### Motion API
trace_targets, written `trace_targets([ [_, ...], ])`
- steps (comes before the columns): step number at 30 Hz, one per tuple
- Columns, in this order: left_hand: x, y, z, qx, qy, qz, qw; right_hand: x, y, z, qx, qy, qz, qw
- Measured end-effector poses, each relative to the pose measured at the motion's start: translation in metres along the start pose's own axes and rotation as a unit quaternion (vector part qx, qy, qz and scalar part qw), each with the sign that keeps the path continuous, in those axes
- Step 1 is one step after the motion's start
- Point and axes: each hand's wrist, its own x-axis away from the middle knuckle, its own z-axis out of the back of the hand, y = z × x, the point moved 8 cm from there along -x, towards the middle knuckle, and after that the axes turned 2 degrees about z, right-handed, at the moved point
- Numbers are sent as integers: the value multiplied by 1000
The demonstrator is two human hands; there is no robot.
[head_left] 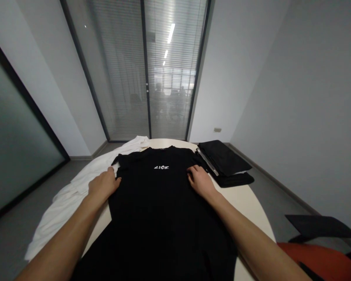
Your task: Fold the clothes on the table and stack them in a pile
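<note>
A black T-shirt point(163, 203) lies spread face up on a pale round table point(260, 210), its collar at the far end and small white lettering across the chest. Its lower part runs toward me, out of the bottom of the view. My left hand point(104, 183) is closed at the left side of the shirt, just below the sleeve, its thumb on the fabric. On the opposite side, my right hand point(201, 179) has its fingers curled onto the cloth near the right sleeve. The cloth beneath both hands is partly hidden.
White cloth point(67, 199) drapes along the table's left edge. A stack of folded dark garments point(225, 160) sits at the back right. An orange-seated chair point(316, 261) with a black armrest stands at the lower right. Behind the table is a glass partition point(119, 70) with blinds.
</note>
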Motion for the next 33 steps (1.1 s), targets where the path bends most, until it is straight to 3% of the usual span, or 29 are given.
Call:
trace_targets([
  [3, -8, -6, -7, 11, -17, -10, 1000, 6, 28, 10, 56, -13, -125, 990],
  [6, -16, -7, -11, 62, -8, -30, 998, 13, 47, 6, 30, -44, -169, 984],
  [9, -22, -8, -10, 137, 22, -38, 990, 12, 52, -3, -61, -54, -130, 988],
  [12, -27, -13, -6, 240, 53, -26, 969, 5, 51, -5, -134, -14, -87, 987],
  [16, -35, -27, -6, 452, 79, 28, 888, -5, 49, -1, -185, 83, -58, 977],
  [18, -39, -35, -4, 486, 111, 46, 865, -8, 44, 0, -212, 105, -26, 971],
  [21, -43, -36, -1, 430, 148, 41, 890, -8, 34, 4, -241, 99, 22, 965],
  [23, -41, -26, 4, 379, 176, -8, 909, -4, 26, 11, -251, 81, 40, 964],
  [25, -31, -6, 12, 324, 220, -91, 916, 3, 15, 16, -281, 25, 66, 957],
  [27, -16, 18, 14, 274, 236, -177, 915, 14, -3, 12, -349, -98, 94, 927],
  [30, -2, 45, 3, 240, 177, -240, 924, 45, -32, -5, -449, -328, 95, 826],
  [33, 2, 55, -10, 211, 114, -243, 940, 69, -47, -14, -477, -445, 74, 754],
])
